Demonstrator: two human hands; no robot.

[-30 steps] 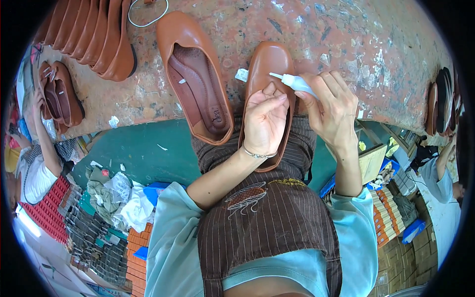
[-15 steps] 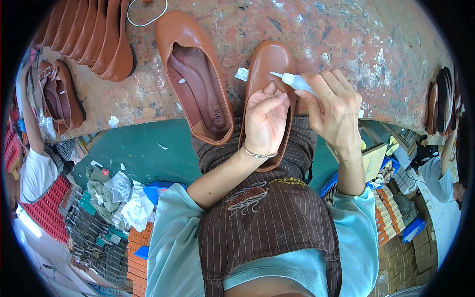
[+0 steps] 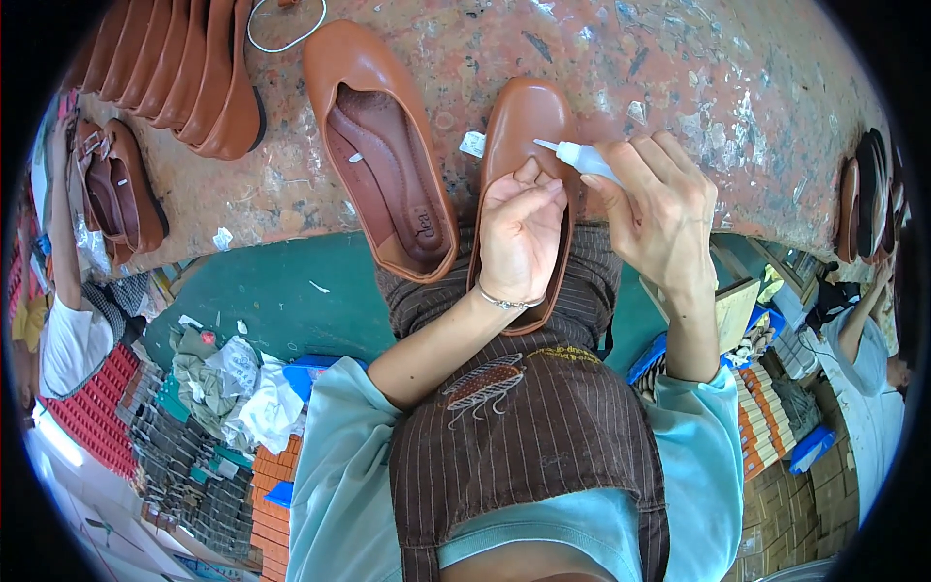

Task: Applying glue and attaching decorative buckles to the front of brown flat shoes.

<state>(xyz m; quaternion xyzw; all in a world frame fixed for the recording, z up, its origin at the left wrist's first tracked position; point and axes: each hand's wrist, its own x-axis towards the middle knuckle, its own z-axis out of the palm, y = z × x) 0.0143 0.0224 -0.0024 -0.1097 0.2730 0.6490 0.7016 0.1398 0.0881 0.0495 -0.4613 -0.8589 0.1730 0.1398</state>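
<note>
In front of me a tan slip-on shoe (image 3: 527, 114) lies toe away, its heel toward my apron. My left hand (image 3: 519, 238) rests palm up over its opening, fingers curled and closed at the edge of the upper. Parts of those fingertips are hidden. My right hand (image 3: 661, 204) grips a small translucent squeeze bottle (image 3: 585, 159) with a thin nozzle. Its tip points left, just over the shoe's vamp; whether it touches cannot be made out. To the left lies a matching shoe (image 3: 361, 73), its dark insole showing.
A row of tan shoes (image 3: 218, 116) stands at the far left of the worn bench (image 3: 291, 199). Nearer the left edge sits a pair of shoes (image 3: 136, 184); more shoes (image 3: 863, 199) are at the right edge. A white scrap (image 3: 472, 144) lies beside the shoe. Other people work at both sides.
My right hand and the bottle have shifted slightly to the right, the nozzle tip with them. My left hand and both shoes are almost unmoved.
</note>
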